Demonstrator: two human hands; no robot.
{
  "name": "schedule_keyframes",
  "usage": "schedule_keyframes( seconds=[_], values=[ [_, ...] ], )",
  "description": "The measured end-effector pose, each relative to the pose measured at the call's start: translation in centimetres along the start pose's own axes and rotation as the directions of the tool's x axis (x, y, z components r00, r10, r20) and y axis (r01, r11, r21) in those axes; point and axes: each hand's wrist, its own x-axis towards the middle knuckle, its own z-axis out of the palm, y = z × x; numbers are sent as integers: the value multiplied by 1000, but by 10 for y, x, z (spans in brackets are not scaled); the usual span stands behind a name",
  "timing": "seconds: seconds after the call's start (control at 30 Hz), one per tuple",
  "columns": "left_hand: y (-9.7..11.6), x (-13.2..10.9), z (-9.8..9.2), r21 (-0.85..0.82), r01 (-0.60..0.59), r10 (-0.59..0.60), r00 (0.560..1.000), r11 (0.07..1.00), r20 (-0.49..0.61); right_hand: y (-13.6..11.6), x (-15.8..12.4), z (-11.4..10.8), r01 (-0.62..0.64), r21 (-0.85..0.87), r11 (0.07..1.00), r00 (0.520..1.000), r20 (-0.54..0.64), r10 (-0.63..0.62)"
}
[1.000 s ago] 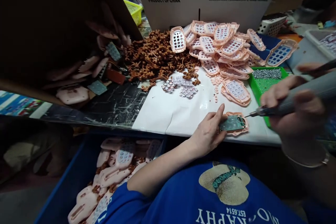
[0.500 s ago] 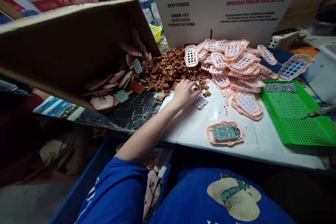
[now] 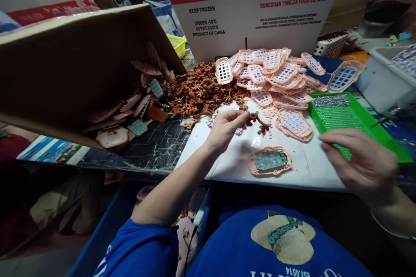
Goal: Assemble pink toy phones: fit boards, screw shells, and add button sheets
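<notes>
My left hand (image 3: 227, 127) is closed in a pinch on a brown antler-shaped plastic piece (image 3: 260, 124), which sticks out to the right of the fingertips. Below it on the white work surface (image 3: 224, 166) lies a pink plastic shell (image 3: 251, 166) with a green circuit board (image 3: 269, 160) inside. My right hand (image 3: 364, 160) hovers over the front of the green tray (image 3: 403, 153), blurred by motion; whether its fingers hold anything is unclear. Behind my left hand is a heap of brown antler-shaped pieces (image 3: 201, 86), and white keypad pieces lie partly hidden under the hand.
Pink shells with white keypads (image 3: 284, 73) are piled at the back. Silver screws (image 3: 331, 101) fill the tray's far end, and a power screwdriver (image 3: 390, 114) points over its right side. An open carton (image 3: 81, 65) at left holds more shells. A white carton (image 3: 253, 13) stands behind.
My left hand has drawn back from the brown heap and now has an antler-shaped piece in its fingers. My right hand has come into view from the right, apart from the screwdriver.
</notes>
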Motion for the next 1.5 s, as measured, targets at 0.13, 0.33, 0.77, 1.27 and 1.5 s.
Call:
schedule_keyframes(
  seconds=[0.13, 0.33, 0.77, 1.27, 1.5],
  values=[
    [8, -24, 35, -251, 237, -194, 964, 939, 183, -6, 16, 49, -194, 148, 970, 961, 226, 157],
    [4, -41, 60, -391, 380, -331, 925, 838, 189, -6, -3, 57, -669, 435, 602, 742, 431, 513],
    [1, -70, 88, -353, 406, -349, 912, 843, 217, -9, -9, 75, -581, 814, -14, 575, 423, 701],
    [-37, -76, 67, 619, -506, 302, 860, 600, 410, 21, -8, 56, -843, 346, 412, 536, 607, 587],
    [-38, -75, 66, 600, -525, 325, 850, 604, 415, 23, -6, 61, -840, 270, 471, 530, 594, 605]
  ],
)
